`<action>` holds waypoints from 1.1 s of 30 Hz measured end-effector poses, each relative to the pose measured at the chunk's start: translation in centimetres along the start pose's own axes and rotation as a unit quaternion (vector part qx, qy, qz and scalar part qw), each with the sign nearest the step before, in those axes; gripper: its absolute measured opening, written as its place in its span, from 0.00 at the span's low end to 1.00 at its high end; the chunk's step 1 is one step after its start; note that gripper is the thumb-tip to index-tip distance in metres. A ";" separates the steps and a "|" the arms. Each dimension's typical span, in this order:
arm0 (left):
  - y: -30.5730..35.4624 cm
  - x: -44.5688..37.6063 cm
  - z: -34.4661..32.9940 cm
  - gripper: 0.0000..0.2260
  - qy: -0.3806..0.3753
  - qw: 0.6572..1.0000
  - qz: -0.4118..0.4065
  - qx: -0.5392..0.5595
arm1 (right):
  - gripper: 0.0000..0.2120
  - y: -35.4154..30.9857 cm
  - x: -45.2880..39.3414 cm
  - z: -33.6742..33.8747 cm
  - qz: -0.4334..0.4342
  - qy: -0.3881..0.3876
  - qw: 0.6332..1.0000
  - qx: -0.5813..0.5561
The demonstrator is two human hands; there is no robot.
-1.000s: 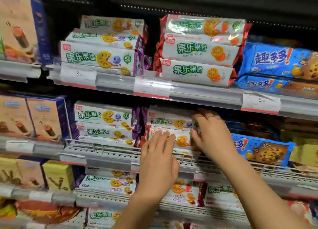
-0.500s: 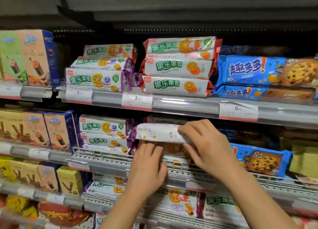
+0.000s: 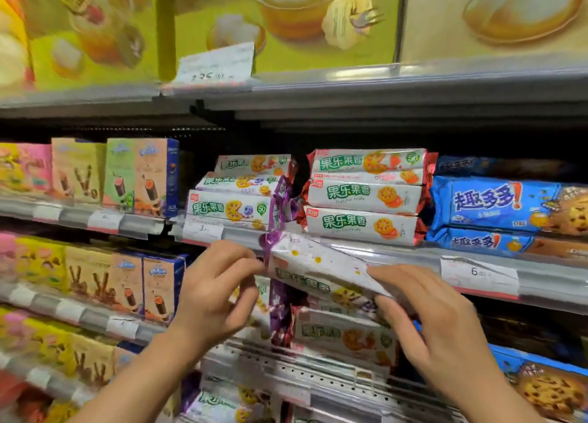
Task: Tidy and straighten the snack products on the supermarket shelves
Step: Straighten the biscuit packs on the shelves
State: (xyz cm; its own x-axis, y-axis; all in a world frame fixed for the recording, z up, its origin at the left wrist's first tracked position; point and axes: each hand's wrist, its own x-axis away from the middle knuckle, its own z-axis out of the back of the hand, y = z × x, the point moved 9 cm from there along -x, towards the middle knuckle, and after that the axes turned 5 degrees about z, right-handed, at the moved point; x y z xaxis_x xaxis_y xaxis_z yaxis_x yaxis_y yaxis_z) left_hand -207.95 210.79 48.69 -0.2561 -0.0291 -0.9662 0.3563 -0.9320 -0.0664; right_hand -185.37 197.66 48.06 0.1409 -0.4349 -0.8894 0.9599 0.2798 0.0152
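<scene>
We hold the biscuit pack (image 3: 321,271), light, crinkly, probably fragile: left hand (image 3: 213,298) pinching its nine-o'clock (purple) end, right hand (image 3: 429,324) gripping three-o'clock.

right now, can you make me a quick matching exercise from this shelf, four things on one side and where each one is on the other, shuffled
Things:
1. purple-ended biscuit pack
2. blue cookie packs
3. red-ended biscuit stack
4. price tag reading 6

Places:
A. on the shelf rail, right of the held pack
B. held tilted between the left hand and right hand
C. upper snack shelf, right end
D. upper snack shelf, just left of the blue packs

Pairs: 1-B, 2-C, 3-D, 4-A
</scene>
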 end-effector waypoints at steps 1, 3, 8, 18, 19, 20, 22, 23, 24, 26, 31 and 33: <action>-1.4 -1.6 0.5 0.09 0.012 1.000 0.020 -0.003 | 0.15 0.1 -0.7 -0.3 -0.014 0.001 1.000 -0.006; -4.3 -4.6 0.8 0.10 0.022 0.998 0.060 -0.007 | 0.16 0.1 -2.0 -1.5 -0.041 0.001 0.999 -0.021; -12.1 -11.6 -1.0 0.17 -0.057 0.994 0.095 -0.017 | 0.15 -0.3 -3.7 -3.7 -0.120 0.041 0.991 -0.030; -19.5 -17.1 -9.6 0.27 -0.322 0.939 0.100 -0.068 | 0.14 -0.3 -4.2 -3.3 -0.237 0.104 0.958 -0.122; -19.7 -17.1 -10.1 0.27 -0.334 0.934 0.098 -0.077 | 0.14 -0.4 -4.2 -3.3 -0.241 0.105 0.956 -0.127; -19.8 -17.2 -10.4 0.26 -0.337 0.933 0.097 -0.083 | 0.14 -0.4 -4.1 -3.2 -0.245 0.108 0.954 -0.131; -19.8 -17.3 -10.5 0.18 -0.334 0.933 0.098 -0.092 | 0.14 -0.6 -4.3 -3.3 -0.254 0.104 0.952 -0.137; -19.8 -17.4 -10.5 0.15 -0.325 0.936 0.098 -0.094 | 0.14 -0.7 -4.4 -3.4 -0.255 0.101 0.952 -0.138; -19.7 -17.5 -10.3 0.14 -0.316 0.938 0.099 -0.097 | 0.14 -0.8 -4.6 -3.4 -0.254 0.101 0.951 -0.142; -19.5 -17.5 -10.0 0.14 -0.305 0.941 0.106 -0.100 | 0.14 -0.9 -4.8 -3.3 -0.256 0.107 0.948 -0.158; -18.5 -17.4 -8.9 0.20 -0.271 0.958 0.076 -0.060 | 0.12 0.3 -4.1 -3.6 -0.263 0.084 0.946 -0.172; -18.0 -17.3 -7.7 0.23 -0.233 0.968 0.067 -0.059 | 0.11 0.6 -4.1 -3.6 -0.260 0.075 0.946 -0.177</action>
State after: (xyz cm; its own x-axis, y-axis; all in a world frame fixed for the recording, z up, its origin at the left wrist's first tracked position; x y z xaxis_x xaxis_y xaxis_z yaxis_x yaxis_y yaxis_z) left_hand -203.02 230.86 64.69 -0.5689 -0.3326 -0.7521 0.5081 -0.8613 -0.0034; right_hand -186.25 202.67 50.05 -0.3893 -0.4739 -0.7899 0.7448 0.3426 -0.5726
